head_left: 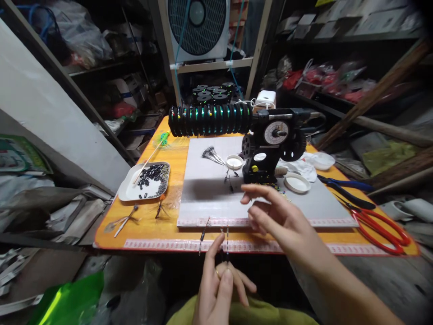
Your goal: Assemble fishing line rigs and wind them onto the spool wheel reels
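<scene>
My left hand (219, 284) is low at the table's front edge. Its thumb and fingers close on a small dark piece of fishing tackle (227, 256) with thin metal links, partly hidden by the fingers. Just left of it, a slim black fishing-tackle piece with a swivel (203, 235) lies across the table edge. My right hand (277, 214) hovers over the front of the grey board (209, 203), fingers curved and apart, with nothing visible in them. Behind it lie small black tackle pieces (231, 185) and a fan of dark-tipped wires (213, 155).
A black winding device with a ribbed roll of line (209, 121) stands at the back. At left is a white tray (126, 189) of black cylinders and small metal parts. Red-handled scissors (379, 230) and blue-black pliers (348, 187) lie right. Measuring tape (152, 244) lines the front edge.
</scene>
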Available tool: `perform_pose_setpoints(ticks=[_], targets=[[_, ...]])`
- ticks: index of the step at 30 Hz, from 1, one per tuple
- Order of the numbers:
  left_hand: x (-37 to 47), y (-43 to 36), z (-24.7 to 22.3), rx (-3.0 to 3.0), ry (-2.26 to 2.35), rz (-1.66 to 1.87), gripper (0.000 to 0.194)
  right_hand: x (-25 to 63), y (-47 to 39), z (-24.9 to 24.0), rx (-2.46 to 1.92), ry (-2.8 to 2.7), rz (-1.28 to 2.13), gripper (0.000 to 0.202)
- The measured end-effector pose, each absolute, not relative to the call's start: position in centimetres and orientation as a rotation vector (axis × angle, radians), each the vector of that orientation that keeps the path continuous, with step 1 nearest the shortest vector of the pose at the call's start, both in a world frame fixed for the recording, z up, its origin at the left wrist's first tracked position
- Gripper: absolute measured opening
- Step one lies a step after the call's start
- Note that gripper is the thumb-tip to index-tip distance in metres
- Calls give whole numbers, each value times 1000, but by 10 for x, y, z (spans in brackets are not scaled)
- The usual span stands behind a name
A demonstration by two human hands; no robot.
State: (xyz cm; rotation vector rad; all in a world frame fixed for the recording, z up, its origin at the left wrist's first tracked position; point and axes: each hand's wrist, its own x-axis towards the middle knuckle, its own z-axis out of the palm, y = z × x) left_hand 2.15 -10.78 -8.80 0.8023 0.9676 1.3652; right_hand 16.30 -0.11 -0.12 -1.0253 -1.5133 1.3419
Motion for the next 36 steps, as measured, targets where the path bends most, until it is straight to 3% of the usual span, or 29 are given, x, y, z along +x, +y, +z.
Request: perform_pose_setpoints(ticks=[4, 8, 11, 15, 20, 24, 26, 30, 36], targets=[[12, -96, -89, 970, 1067, 1191, 65, 164, 34, 33, -1066, -1887, 845, 39], [3, -93, -86, 1046, 1136, 1152, 66, 145, 62, 49, -1091, -1974, 689, 44], [-4, -96, -81, 1048, 1239, 1182, 66, 133, 77, 48, -1132, -1946, 773, 45], [-14, -102, -74, 1155, 1462, 1139, 60, 131, 81, 46, -1108, -1943, 856, 21], [-13, -100, -52, 1168, 1573, 1290, 50, 148, 63, 54, -1009, -1838, 1082, 31], [2, -72, -22, 1366, 1404, 1480, 41, 160, 46, 64, -871, -1669, 1451, 36], [11, -53, -8, 1448, 1312, 1371, 47, 164, 38, 67, -822, -1610, 1569, 36], [27, -33, 2, 1532, 1190, 1217, 31, 167, 28, 65, -772, -1456, 1741, 36], [34, -56, -16, 1173, 792, 1137, 45, 162, 28, 42, -814, -1188, 1953, 38]])
